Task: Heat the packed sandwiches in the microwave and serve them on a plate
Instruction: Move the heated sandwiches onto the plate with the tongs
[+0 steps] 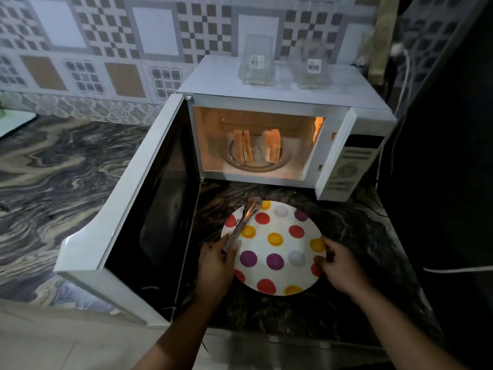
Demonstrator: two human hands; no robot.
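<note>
A white microwave [280,84] stands on the marble counter with its door [149,209] swung open to the left and its inside lit. Two sandwiches [257,150] stand on edge on the turntable inside. In front of it lies a white plate [285,243] with red, yellow and purple dots. My left hand [217,265] grips the plate's left rim together with the handle of metal tongs [244,218], which lie across the plate and point toward the microwave. My right hand [340,265] holds the plate's right rim.
Two clear plastic sandwich packs [257,62] with barcode labels stand on top of the microwave. The open door blocks the space left of the plate. A dark wall and cables [402,84] close off the right side. Marble counter [58,166] stretches away to the left.
</note>
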